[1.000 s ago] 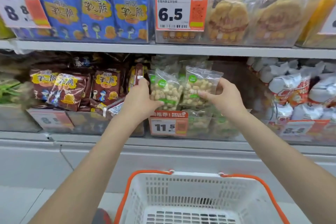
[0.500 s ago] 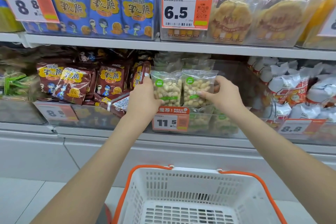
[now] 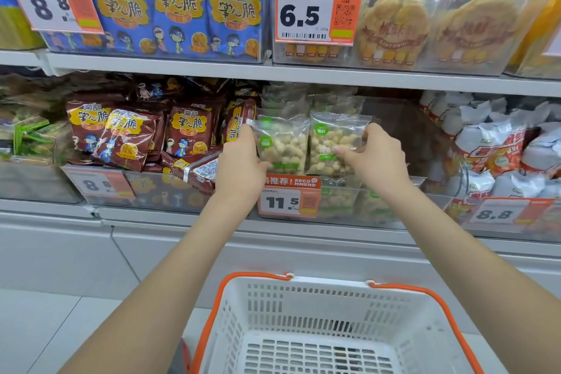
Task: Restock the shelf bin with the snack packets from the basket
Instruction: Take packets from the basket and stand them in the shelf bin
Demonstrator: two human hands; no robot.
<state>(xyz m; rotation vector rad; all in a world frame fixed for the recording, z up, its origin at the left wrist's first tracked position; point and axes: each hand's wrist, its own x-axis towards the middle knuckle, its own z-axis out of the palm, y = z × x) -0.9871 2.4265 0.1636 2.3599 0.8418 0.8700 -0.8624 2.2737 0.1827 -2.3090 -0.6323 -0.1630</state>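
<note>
Two clear snack packets of pale puffs with green labels stand upright side by side over the clear shelf bin [image 3: 391, 215] with the 11.5 price tag. My left hand [image 3: 243, 158] grips the left packet [image 3: 282, 146] by its left edge. My right hand [image 3: 373, 155] pinches the right packet [image 3: 331, 143] at its right side, thumb on the front. More of the same packets lie lower in the bin and behind. The white basket [image 3: 331, 291] with orange handles sits below my arms, and no packets show in its visible part.
Brown snack packets [image 3: 130, 136] fill the bin to the left, white and red bags [image 3: 501, 149] the bin to the right. An upper shelf [image 3: 273, 73] overhangs with blue packets and cookie packs. The right half of the 11.5 bin looks sparsely filled.
Both hands have pushed the two packets closer together and slightly deeper and lower toward the bin. The left packet now stands upright beside the right one.
</note>
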